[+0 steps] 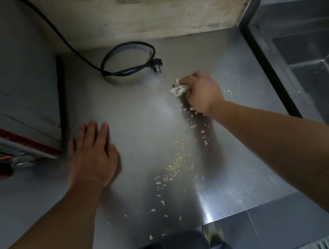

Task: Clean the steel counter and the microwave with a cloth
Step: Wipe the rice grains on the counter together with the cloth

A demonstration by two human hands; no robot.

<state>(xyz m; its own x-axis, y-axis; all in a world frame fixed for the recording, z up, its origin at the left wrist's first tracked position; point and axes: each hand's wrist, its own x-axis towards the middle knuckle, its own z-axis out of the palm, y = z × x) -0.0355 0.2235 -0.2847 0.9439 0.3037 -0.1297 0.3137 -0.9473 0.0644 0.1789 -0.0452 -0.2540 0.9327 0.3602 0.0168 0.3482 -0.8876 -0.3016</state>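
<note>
Mid-counter, right hand (201,91) grips cloth (177,89) nr crumbs (175,164); left hand (93,155) flat, relaxed on steel counter (135,111)

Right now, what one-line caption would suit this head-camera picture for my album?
Right hand wipes pale crumbs off the steel counter with a crumpled white cloth; flat left hand steadies.

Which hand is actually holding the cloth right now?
The right hand, fingers curled round the crumpled white cloth far out on the steel counter. The left hand lies flat, holding nothing.
</note>
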